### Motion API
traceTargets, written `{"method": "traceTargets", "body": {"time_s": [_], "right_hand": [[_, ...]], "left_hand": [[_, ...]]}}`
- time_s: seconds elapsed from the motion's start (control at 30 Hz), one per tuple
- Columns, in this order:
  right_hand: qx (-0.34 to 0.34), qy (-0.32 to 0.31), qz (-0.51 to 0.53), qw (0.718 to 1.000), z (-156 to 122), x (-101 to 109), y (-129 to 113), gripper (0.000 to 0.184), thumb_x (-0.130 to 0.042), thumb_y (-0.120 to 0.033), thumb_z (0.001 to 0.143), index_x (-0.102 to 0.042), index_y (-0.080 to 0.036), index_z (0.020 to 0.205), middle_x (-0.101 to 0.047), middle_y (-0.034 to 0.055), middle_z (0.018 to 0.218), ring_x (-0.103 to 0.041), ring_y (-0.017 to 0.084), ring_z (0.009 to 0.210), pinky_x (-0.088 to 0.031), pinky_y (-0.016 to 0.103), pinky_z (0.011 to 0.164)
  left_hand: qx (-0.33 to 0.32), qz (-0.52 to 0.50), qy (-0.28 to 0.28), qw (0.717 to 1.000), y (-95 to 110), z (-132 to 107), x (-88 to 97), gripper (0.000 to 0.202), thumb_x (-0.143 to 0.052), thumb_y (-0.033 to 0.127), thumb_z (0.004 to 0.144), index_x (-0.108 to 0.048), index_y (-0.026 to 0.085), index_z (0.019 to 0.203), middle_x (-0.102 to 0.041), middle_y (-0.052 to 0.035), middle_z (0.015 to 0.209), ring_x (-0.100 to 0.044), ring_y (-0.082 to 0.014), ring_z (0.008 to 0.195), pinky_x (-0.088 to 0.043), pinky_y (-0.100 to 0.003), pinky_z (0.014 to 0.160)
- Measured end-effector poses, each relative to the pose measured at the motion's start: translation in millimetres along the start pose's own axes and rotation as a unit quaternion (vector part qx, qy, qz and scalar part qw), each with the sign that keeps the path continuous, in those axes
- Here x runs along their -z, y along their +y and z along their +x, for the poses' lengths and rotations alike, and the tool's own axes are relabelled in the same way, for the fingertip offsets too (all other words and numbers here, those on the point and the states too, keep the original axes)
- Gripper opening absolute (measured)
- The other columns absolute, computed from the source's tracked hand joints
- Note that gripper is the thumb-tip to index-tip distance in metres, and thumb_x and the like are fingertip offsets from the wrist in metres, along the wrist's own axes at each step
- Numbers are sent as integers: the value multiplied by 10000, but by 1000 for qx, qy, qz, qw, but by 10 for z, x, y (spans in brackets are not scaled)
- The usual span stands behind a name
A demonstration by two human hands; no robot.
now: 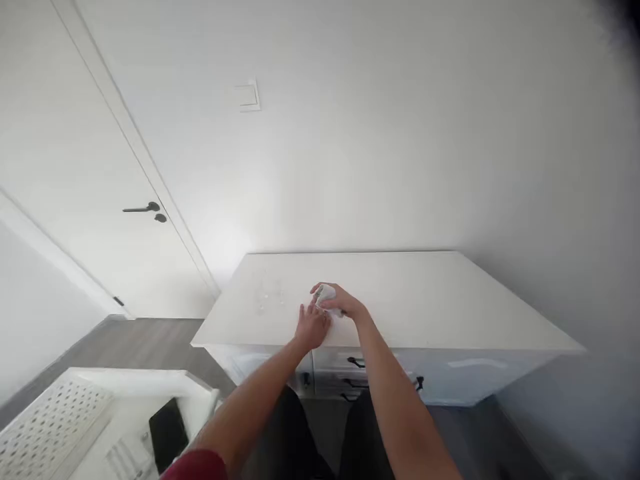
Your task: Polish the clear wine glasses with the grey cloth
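Observation:
A crumpled white cloth or tissue [327, 293] is bunched in my right hand [347, 303], which is closed around it just above the white cabinet top [415, 300]. My left hand [313, 327] is right beside it, palm down near the front edge, with its fingers apart and their tips close to the cloth. Whether those fingertips touch the cloth is too small to make out. Faint, shiny wet-looking spots [270, 293] mark the surface to the left of my hands.
Below the top, the cabinet front has dark drawer handles [356, 362]. A white door with a dark lever handle [143, 208] stands at the left, and a light switch [247, 95] is on the wall. At the lower left, a white open unit [135, 377] holds a black flat object [169, 433].

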State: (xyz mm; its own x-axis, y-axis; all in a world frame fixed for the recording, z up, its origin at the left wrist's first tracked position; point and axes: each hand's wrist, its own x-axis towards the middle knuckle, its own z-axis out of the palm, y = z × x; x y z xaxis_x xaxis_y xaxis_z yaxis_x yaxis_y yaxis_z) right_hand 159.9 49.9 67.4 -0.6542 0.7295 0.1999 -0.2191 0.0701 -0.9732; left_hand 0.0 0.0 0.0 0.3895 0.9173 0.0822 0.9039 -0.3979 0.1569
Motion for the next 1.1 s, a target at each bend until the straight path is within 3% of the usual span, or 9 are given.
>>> {"method": "traceTargets", "body": {"time_s": [0.17,0.3,0.5,0.63,0.73,0.8,0.93,1.03,1.1], "right_hand": [[50,68,54,995,-113,-85,280,552,-908,-260,604,-653,-209,1090,-718,17,980,-684,179,876,-526,284,811],[84,191,-16,978,-179,-302,363,483,-828,-201,641,-621,-224,1077,-697,-6,948,-662,165,842,-523,273,783],[73,431,-181,881,-186,-701,502,461,-758,-231,701,-584,-234,1127,-708,18,960,-672,212,855,-558,328,783],[100,503,-239,825,-246,-919,557,528,-713,-325,822,-527,-224,1306,-712,106,1162,-696,272,1055,-579,413,920],[172,468,-354,791,-266,-985,462,576,-660,-289,869,-486,-195,1410,-577,181,1439,-567,308,1335,-500,474,1105],[167,400,-482,762,-230,-975,326,529,-643,-235,869,-539,-176,1384,-541,191,1488,-477,335,1420,-406,516,1190],[19,246,-662,708,-30,-893,-29,346,-676,-198,840,-677,-175,1185,-702,169,1208,-594,337,1242,-336,553,1194],[-132,165,-691,692,169,-830,-255,218,-705,-221,816,-724,-163,1026,-734,169,1046,-684,318,1039,-495,462,967],[-182,135,-682,695,295,-792,-345,159,-743,-233,776,-740,-155,914,-744,154,926,-715,295,894,-517,384,798]], "left_hand": [[10,2,-8,1000,-38,44,-48,602,-340,428,1060,-414,190,1608,-368,-128,1697,-241,-346,1601,-162,-653,1294],[3,11,-13,1000,-101,71,-138,705,-431,338,1008,-259,176,1672,-279,-128,1734,-152,-346,1625,-121,-648,1304],[-30,43,-34,998,-157,86,-211,831,-530,305,951,-172,202,1693,-241,-137,1745,-124,-390,1623,-84,-675,1292],[-34,48,-30,998,-166,77,-213,915,-607,384,925,-145,211,1696,-247,-154,1741,-164,-416,1608,-104,-682,1289],[-37,55,-22,998,-147,56,-202,855,-596,358,950,-186,231,1689,-279,-153,1729,-193,-426,1597,-127,-702,1278],[-36,53,-13,998,-124,42,-181,777,-559,291,975,-226,249,1677,-300,-145,1721,-214,-409,1593,-154,-691,1278],[-32,7,9,999,-88,32,-104,667,-487,237,1006,-301,261,1646,-395,-142,1672,-325,-370,1549,-267,-628,1253],[-28,-14,-13,999,-75,35,-36,592,-431,272,1028,-369,267,1616,-457,-136,1637,-386,-370,1513,-241,-659,1241],[-15,-38,-8,999,-64,36,8,568,-371,322,1051,-369,272,1617,-483,-120,1624,-399,-353,1507,-215,-655,1254]]}}
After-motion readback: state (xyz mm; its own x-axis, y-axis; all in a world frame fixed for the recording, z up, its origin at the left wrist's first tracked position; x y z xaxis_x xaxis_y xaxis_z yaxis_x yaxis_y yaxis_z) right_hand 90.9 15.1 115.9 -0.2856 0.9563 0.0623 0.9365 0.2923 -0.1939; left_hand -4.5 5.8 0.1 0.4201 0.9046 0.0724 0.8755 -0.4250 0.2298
